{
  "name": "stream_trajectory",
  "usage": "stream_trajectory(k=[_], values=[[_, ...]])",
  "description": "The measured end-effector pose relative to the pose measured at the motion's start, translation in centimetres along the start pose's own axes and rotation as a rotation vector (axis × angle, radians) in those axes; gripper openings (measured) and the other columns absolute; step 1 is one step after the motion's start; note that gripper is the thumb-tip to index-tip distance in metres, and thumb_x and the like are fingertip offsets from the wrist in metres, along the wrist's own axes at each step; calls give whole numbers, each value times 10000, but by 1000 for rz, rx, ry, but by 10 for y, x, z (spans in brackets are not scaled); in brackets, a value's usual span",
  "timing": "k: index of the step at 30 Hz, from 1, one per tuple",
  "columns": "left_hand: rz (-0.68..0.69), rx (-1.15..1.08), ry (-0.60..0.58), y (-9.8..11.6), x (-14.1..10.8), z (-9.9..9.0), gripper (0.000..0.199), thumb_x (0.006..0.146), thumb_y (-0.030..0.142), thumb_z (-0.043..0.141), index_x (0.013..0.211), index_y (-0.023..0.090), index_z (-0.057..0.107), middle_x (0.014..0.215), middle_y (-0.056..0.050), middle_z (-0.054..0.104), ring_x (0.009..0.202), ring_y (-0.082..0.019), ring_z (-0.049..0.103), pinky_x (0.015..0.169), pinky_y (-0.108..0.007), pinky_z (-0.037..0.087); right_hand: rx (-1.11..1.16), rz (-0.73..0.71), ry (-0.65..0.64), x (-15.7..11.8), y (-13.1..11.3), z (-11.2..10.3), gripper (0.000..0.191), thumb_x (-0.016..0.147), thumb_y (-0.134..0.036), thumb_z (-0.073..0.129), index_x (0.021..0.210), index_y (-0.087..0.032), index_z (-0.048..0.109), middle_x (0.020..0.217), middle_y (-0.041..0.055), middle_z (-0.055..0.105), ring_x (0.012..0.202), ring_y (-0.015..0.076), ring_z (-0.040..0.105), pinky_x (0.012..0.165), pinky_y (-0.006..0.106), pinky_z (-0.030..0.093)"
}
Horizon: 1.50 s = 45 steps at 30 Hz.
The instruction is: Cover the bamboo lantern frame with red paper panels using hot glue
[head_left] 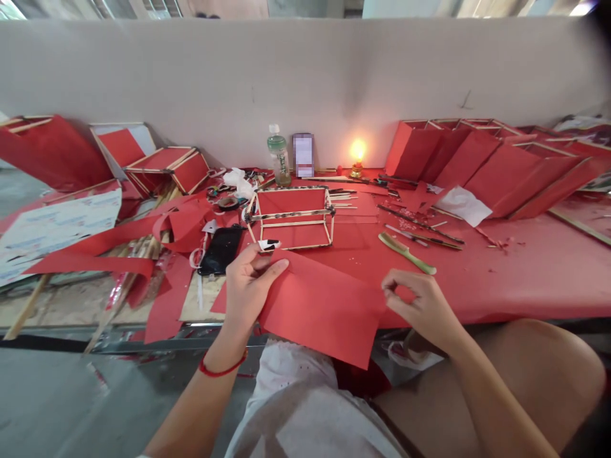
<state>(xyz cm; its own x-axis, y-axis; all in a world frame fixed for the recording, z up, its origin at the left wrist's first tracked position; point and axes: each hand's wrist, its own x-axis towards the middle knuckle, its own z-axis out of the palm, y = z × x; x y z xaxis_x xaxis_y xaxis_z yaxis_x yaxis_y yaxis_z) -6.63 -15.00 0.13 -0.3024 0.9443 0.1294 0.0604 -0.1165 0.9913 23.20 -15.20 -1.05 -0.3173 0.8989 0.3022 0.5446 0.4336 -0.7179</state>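
Note:
A red paper sheet (324, 305) hangs tilted over the table's front edge, its left side pinched between the thumb and fingers of my left hand (251, 280). My right hand (420, 308) is closed, fingertips together, right by the sheet's upper right corner. Whether it grips that corner or some small thing, I cannot make out. Just beyond the sheet stands a box-shaped frame of thin wooden sticks (291, 216) with dark joints. A small black-and-white piece (268, 244) lies at its front, close to my left fingertips. Beside my right hand is a green comb (405, 252).
A lit flame lamp (356, 159) burns at the back, near a bottle (279, 156) and an upright phone (303, 156). Red paper-covered boxes (501, 168) crowd the right. Paper strips (119, 257), sticks and a black phone (221, 250) clutter the left.

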Motion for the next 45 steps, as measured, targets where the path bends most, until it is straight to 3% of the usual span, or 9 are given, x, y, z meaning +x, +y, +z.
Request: stream_trajectory(k=[4,8,11,15,21,26,32,38,45], values=[[41,67,34,-5,4,-5,389,714,423,810,986,191,658,833,-31,779,728,-187,708,621,-246,534,-83,-22,141,-6,17,-18,139,821,-196,529,683,-201,540,619,-21,563,585,125,547,588,233,429],[56,177,-55,-6,1,12,453,695,449,816,987,195,580,697,2,714,621,-170,644,537,-234,461,-208,-179,344,6,-8,-10,108,905,-194,544,812,-202,597,741,14,640,702,158,620,694,280,482],[75,137,-130,-2,-10,36,499,697,475,813,975,211,493,593,72,589,527,-122,542,477,-204,371,-327,-413,164,20,-40,16,229,931,-305,598,1126,-189,630,1093,84,698,1011,242,656,864,371,516],[160,64,-210,5,-21,54,515,726,497,802,949,228,425,584,109,501,491,-79,438,458,-187,312,-230,-354,-7,31,-54,43,493,940,-424,610,1355,-172,527,1318,118,636,1166,263,630,930,396,527],[199,57,-381,7,-18,47,551,729,449,824,994,234,391,628,96,583,477,-64,395,449,-186,300,-45,-149,5,24,-50,41,240,1007,-298,478,1165,-215,638,1028,33,744,864,164,701,714,245,466],[196,104,-409,7,-15,40,478,783,398,785,1036,230,415,726,59,646,548,-80,499,501,-189,376,-119,-96,95,24,-52,39,288,974,-273,434,712,-183,512,601,-22,494,533,90,420,547,242,256],[220,216,-580,8,-4,27,406,838,359,729,1113,223,463,751,46,663,607,-99,567,571,-218,422,350,114,-38,21,-38,36,349,965,-369,464,675,-194,381,651,-39,325,598,85,323,535,213,264],[144,200,-662,9,-15,38,464,860,304,686,1242,208,441,814,13,695,724,-132,634,667,-249,487,434,129,20,17,-37,42,394,967,-424,503,674,-190,379,654,-43,297,602,83,285,539,226,246],[188,117,-569,10,-29,54,314,898,281,637,1157,215,471,786,25,699,699,-112,617,684,-239,488,404,117,84,15,-44,43,433,967,-397,494,625,-192,326,612,-45,253,568,77,257,511,227,217]])
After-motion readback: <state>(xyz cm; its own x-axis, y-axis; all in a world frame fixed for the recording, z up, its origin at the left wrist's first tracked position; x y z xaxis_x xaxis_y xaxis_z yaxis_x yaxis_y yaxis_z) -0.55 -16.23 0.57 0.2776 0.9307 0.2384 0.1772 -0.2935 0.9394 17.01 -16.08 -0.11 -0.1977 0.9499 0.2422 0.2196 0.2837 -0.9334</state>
